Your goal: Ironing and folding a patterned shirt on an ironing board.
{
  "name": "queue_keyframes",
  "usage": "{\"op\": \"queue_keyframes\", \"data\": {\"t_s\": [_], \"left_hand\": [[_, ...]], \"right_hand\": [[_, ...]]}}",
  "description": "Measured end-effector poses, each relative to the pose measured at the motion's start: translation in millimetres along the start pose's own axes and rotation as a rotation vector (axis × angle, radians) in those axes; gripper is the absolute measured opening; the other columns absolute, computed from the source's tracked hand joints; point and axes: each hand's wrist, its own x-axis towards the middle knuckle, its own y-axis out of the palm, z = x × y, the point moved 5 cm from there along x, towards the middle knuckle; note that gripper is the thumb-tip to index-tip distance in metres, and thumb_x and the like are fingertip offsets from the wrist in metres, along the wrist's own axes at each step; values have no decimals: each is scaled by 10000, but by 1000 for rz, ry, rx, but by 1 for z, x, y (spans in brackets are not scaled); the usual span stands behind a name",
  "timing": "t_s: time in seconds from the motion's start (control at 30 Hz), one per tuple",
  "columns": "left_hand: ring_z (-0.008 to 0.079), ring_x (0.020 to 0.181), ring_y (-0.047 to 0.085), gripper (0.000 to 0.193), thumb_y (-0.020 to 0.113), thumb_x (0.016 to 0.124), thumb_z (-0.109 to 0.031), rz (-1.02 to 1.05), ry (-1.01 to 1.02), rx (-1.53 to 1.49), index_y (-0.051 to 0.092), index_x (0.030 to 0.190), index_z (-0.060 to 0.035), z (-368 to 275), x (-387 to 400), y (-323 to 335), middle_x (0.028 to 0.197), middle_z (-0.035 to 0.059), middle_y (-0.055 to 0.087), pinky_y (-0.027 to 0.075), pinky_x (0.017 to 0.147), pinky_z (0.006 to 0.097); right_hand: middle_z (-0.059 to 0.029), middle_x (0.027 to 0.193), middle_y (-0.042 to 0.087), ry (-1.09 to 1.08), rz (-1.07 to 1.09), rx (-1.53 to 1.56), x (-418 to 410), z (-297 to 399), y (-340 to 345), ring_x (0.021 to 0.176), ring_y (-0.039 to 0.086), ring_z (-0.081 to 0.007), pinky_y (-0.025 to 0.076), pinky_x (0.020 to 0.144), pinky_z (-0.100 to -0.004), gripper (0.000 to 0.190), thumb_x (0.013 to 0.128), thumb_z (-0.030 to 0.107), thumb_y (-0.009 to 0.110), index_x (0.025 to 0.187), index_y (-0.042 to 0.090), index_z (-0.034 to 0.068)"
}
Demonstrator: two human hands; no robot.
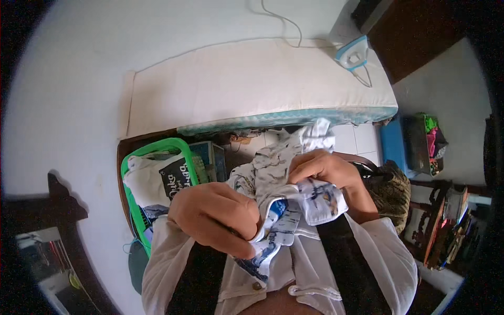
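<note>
A white printed shirt (271, 165) hangs between my two hands, close to my body. My left hand (214, 216) pinches it at the lower left, beside the neckline, where a blue inner label shows. With bent fingers my right hand (325, 169) grips the cloth at the upper right, and a folded printed flap droops below it. The far end of the shirt reaches towards the padded board's front edge and looks slightly blurred. My left fingertips are partly covered by the cloth.
Ahead stands a padded ironing surface (244, 78) with a white and blue iron (353, 55) at its right end. A green laundry basket (187, 157) full of clothes sits at left. A patterned bag (390, 197), a blue container (395, 147) and a bookshelf (437, 224) stand at right.
</note>
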Motion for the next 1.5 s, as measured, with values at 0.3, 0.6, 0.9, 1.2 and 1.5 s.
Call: {"op": "queue_keyframes", "data": {"t_s": [0.3, 0.6, 0.9, 1.2, 1.5], "left_hand": [[200, 564, 504, 55, 664, 781, -7, -436, -100, 0, 715, 768, 10, 14, -12, -11, 752, 96, 580, 435, 551, 300], [122, 514, 350, 157, 678, 719, -88, -620, -231, 257, 596, 586, -74, 41, 17, -36, 644, 30, 436, 285, 483, 268], [115, 614, 343, 192, 614, 788, -84, -443, -292, 574, 510, 627, -104, 52, -6, -86, 733, 19, 381, 320, 554, 244], [128, 602, 388, 168, 624, 815, -96, -447, -103, 450, 556, 662, -104, 35, 18, -74, 751, 37, 433, 353, 517, 269], [169, 554, 460, 187, 662, 797, -120, -255, -215, 623, 654, 628, -41, 45, 39, -75, 667, 78, 523, 395, 504, 298]], "right_hand": [[-101, 930, 623, -379, -153, 199, 5, 27, -14, 833, 543, -295, 405, 759, -435, 195, 636, 93, 707, 809, 620, 70], [-67, 839, 566, -241, -544, 229, -12, -11, -14, 740, 487, -181, 376, 692, -266, 98, 780, 103, 638, 791, 556, 50], [-132, 921, 599, -269, -946, -463, -35, -10, -2, 781, 547, -227, 451, 707, -311, 103, 788, 66, 668, 812, 574, 32], [-169, 1036, 604, -291, -802, -133, -37, 10, -13, 845, 567, -246, 455, 750, -322, 94, 746, 56, 681, 749, 590, 34], [-132, 1153, 591, -409, -556, -87, -1, 5, -63, 1025, 533, -277, 415, 843, -355, 64, 700, 61, 709, 707, 657, 25]]}}
